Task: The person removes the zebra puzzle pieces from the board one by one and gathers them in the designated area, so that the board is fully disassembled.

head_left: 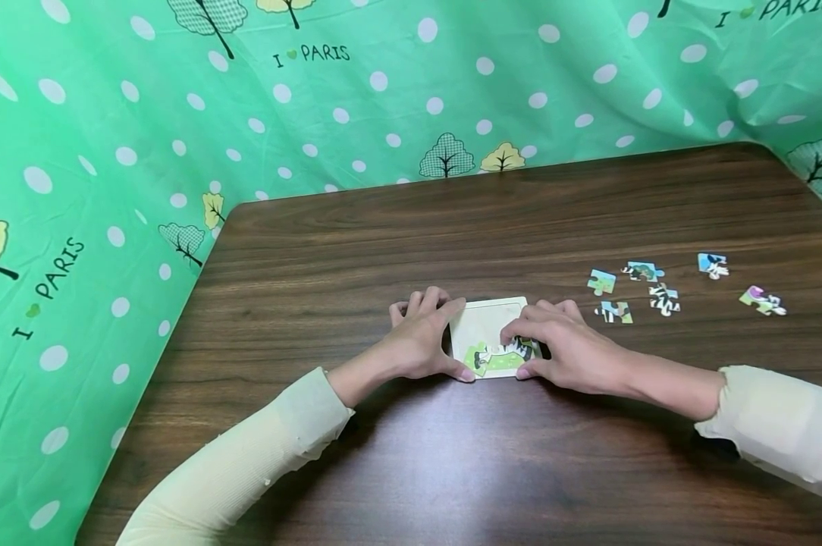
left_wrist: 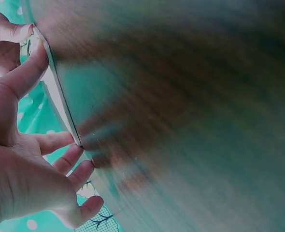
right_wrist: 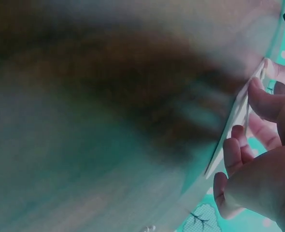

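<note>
A small white puzzle board (head_left: 482, 318) with a raised border lies on the table. Pieces with green ground and black-and-white animal parts (head_left: 500, 359) fill its near side; the far part shows bare. My left hand (head_left: 421, 337) grips the board's left side, thumb at the near corner and index finger near the far one. At the right side is my right hand (head_left: 568, 345), its thumb on the near edge and its bent index finger touching the pieces. That hand covers part of the board. Both wrist views show the board's thin edge (left_wrist: 60, 92) between the fingers.
Several loose jigsaw pieces (head_left: 663, 299) lie on the brown wooden table (head_left: 397, 235), to the right beyond my right hand. One with pink on it (head_left: 763, 300) sits farthest right. Behind the table hangs a green dotted cloth (head_left: 377, 114).
</note>
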{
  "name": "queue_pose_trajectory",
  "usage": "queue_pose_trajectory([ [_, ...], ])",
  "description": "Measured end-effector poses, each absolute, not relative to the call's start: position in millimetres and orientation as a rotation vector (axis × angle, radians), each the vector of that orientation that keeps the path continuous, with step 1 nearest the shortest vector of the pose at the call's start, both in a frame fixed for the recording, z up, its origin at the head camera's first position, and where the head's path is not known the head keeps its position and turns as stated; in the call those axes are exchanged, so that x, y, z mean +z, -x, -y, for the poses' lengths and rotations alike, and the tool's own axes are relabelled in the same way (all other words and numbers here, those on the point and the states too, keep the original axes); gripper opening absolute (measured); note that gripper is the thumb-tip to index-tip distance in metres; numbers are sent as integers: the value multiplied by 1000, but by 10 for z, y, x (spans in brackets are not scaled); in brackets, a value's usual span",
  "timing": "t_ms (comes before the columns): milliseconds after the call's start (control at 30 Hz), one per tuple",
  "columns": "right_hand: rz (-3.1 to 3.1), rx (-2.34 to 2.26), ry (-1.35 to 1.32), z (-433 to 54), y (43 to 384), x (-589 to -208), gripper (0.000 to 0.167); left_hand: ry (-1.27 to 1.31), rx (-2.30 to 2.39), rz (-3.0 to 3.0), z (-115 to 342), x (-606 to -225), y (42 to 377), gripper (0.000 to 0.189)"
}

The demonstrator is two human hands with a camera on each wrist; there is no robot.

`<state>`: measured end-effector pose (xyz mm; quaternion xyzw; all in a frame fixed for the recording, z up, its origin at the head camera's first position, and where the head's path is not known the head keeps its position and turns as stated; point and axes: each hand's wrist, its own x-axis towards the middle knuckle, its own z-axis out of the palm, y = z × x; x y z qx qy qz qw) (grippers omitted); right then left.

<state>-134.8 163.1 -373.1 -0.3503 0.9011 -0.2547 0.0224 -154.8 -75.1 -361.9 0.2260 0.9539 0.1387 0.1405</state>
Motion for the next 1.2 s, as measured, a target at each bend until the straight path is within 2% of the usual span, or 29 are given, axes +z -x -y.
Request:
queue_pose_trajectory([
  [267,-2830,-684,1178,-1656,1360,-3712,39,-655,395,-2748,748,-3611,1546,97],
  [600,-2900,-621,1447,-1725,1343,-3707,40,-667,437,-2752,756,-3627,1548,94],
  [733,-2859,-736,1398,-1728,1333,-3688,36,-670,436,-2756,761,-3633,1549,94],
  [1000,-2743,-932,1131,-1739,1322,-3634,33,-669,428,-2759,759,-3631,1549,97],
  [1200,-2792,-812,1245,-1748,1356,-3617,32,-664,440,-2757,759,-3632,1546,94],
])
